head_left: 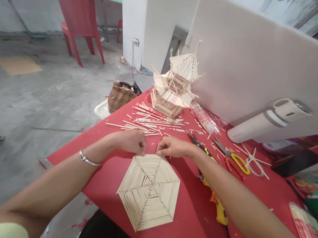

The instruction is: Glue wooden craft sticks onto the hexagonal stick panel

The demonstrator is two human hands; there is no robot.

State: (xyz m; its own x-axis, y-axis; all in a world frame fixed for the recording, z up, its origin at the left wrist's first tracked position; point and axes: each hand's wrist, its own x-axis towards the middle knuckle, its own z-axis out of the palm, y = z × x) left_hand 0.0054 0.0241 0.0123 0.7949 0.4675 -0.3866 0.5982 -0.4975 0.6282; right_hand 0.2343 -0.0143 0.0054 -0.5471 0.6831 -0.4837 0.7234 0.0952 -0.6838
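Observation:
A hexagonal panel of pale wooden sticks (162, 203), laid in rings around its centre, lies flat on the red table (184, 235). At its far edge my left hand (133, 142) is closed, fingers curled down by the far left corner. My right hand (173, 147) is also closed, its thumb and finger pinched at the far edge, a short gap from the left. Whatever either pinch holds is too small or hidden to make out. Beyond the hands lie loose sticks (137, 126) and a tiered stick pagoda model (177, 86).
Right of the panel, my forearm partly covers a yellow glue gun (221, 213) with a cord. Black-jawed pliers (195, 140), yellow-handled pliers (239, 162), crossed sticks (254, 159) and a white flask (264, 123) lie farther right. A plaid bag (122, 96) stands beyond the table's left edge.

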